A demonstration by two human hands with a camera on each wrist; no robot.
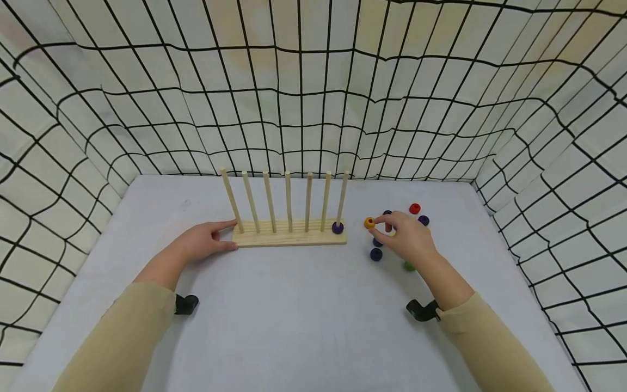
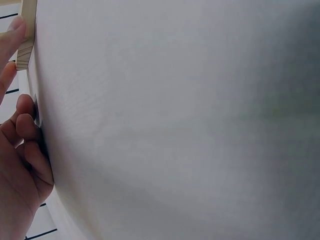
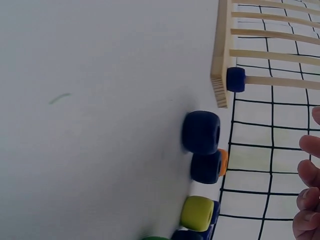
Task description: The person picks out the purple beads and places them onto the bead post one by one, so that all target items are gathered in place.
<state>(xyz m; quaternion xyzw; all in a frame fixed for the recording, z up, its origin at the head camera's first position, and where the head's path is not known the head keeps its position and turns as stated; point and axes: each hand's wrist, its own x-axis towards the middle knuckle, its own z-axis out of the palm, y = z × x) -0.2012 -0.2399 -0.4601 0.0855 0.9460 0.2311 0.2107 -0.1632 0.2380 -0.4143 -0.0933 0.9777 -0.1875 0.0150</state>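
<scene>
A wooden peg stand [image 1: 289,238] with several upright pegs lies across the table. My left hand [image 1: 198,243] grips its left end, thumb at the front and a finger at the back; the left wrist view shows fingers on the wood. A dark blue bead [image 1: 337,228] sits at the foot of the rightmost peg. Right of the stand, my right hand [image 1: 407,236] pinches an orange bead [image 1: 369,222] between thumb and forefinger. In the right wrist view its curled fingers [image 3: 309,172] show at the right edge, with the pinched bead not clearly visible.
Loose beads lie under and around my right hand: a dark blue bead [image 1: 376,255], a red bead [image 1: 415,208], a green bead [image 1: 409,266] and a yellow bead [image 3: 196,213]. Black netting [image 1: 301,109] over pale walls borders the white table [image 1: 289,316] at the back and sides.
</scene>
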